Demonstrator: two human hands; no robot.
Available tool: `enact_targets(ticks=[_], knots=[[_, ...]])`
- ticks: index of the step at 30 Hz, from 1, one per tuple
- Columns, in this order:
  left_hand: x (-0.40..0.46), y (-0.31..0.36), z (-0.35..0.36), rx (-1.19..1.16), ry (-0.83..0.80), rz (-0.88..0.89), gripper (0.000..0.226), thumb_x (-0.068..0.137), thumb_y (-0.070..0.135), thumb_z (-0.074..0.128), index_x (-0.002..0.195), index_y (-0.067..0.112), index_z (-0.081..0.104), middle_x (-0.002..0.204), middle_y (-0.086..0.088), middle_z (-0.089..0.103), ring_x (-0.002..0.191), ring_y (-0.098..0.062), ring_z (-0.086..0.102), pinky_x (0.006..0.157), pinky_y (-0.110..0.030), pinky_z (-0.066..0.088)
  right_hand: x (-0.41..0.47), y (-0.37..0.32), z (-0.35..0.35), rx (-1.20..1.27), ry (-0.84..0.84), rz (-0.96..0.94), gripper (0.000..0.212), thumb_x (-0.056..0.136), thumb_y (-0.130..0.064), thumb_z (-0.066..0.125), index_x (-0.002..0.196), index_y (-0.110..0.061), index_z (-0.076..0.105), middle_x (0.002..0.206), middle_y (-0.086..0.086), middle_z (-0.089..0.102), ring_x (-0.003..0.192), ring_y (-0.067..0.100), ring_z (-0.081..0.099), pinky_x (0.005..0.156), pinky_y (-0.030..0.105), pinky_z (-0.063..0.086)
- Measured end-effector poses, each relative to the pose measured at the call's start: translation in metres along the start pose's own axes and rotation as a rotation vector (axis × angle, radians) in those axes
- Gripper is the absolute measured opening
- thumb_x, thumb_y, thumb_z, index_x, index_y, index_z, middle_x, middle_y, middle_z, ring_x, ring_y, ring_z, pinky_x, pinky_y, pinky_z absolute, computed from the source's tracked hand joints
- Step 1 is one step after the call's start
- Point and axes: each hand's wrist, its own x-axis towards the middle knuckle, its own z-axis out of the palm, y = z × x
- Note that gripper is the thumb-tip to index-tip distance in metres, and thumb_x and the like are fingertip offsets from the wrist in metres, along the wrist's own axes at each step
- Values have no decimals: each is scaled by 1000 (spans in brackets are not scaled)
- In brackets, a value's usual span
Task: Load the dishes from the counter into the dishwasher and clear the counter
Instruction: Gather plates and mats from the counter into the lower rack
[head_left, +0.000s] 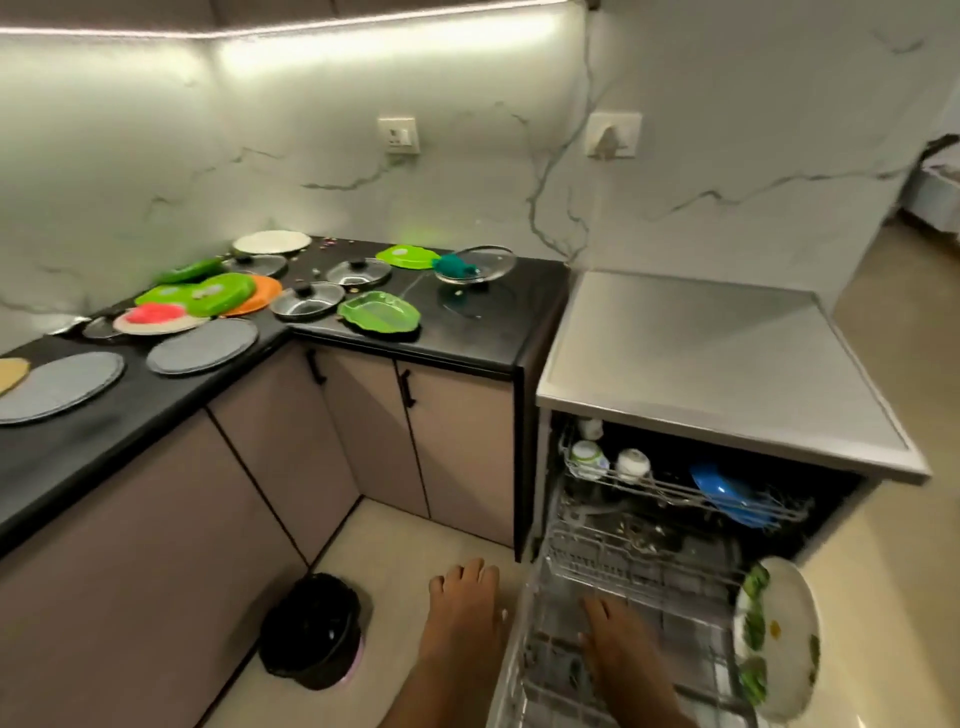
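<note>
Both hands' fingers lie straight, holding nothing: the left hand (462, 597) hangs above the floor, while the right hand (613, 639) is over the dishwasher's wire lower rack (623, 571). A round white floral plate (779, 639) stands upright at the rack's right; glossy green plastic plates (379, 314) remain on the black tabletop (467, 332).

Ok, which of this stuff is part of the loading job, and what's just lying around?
Job:
- dishwasher, lower rack pulled out
- white plate with green pattern at the rack's right edge
- green leaf-shaped dish
- glass pot lids
- counter

Lying about:
- black bin on the floor
- wall socket
</note>
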Motion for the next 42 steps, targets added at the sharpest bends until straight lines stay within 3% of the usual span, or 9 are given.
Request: enact_targets(ticks=[2,5,11,14,18,21,25,29,42], knots=[[4,-27,-7,-10,13,-35,42,97,35,43,137,23,39,142,1,37,127,-22,38,104,-37,29,18,-19,2,-103,0,-39,56,56,-33,88,108,-24,68,101,-3,68,85,12,67,73,23,53],[15,-81,-20,-37,48,-92,44,98,34,46,139,24,38,143,2,37,128,-20,37,105,-36,29,52,-51,18,-136,-53,-102,66,18,-40,94,81,-27,76,77,-10,69,58,0,64,52,10,46],[40,-205,-48,-120,145,-219,42,98,36,44,139,27,37,140,9,38,126,-14,38,104,-32,31,137,-113,77,-194,-70,-172,50,60,-50,80,103,-27,71,100,-8,66,82,8,67,72,22,53],[49,-277,-55,-142,141,-256,44,99,38,42,140,28,34,141,10,36,126,-13,38,104,-32,31,173,-172,106,-163,-146,-192,59,26,-55,84,80,-33,75,75,-15,65,53,-1,60,49,13,47],[58,-353,-61,-109,80,-269,50,99,38,42,145,24,30,146,6,32,130,-17,35,106,-35,29,209,-233,137,-211,-50,-232,62,18,-52,86,76,-37,70,71,-14,65,50,-3,57,46,9,42],[70,-395,-72,-81,85,-279,51,99,39,40,146,23,29,148,4,31,130,-18,35,104,-35,30,226,-280,133,-165,-121,-250,57,25,-51,88,76,-39,67,71,-15,64,54,-5,58,48,10,29],[100,-430,-92,-109,143,-281,50,99,39,42,145,22,31,146,4,34,129,-17,37,105,-35,30,254,-316,120,-101,-22,-233,34,82,-35,67,115,-29,62,112,-9,61,97,7,62,80,19,46],[138,-453,-113,-132,204,-267,51,98,39,45,145,22,33,144,4,36,128,-16,38,105,-34,32,294,-332,107,12,121,-244,35,68,-23,82,98,-25,65,92,-9,63,75,7,64,63,20,51],[366,-555,-197,-113,414,-285,40,91,28,60,127,11,52,125,-11,54,113,-32,50,91,-43,42,526,-396,57,259,441,-426,16,89,-11,64,105,-16,64,101,-3,63,86,16,63,77,26,50]])
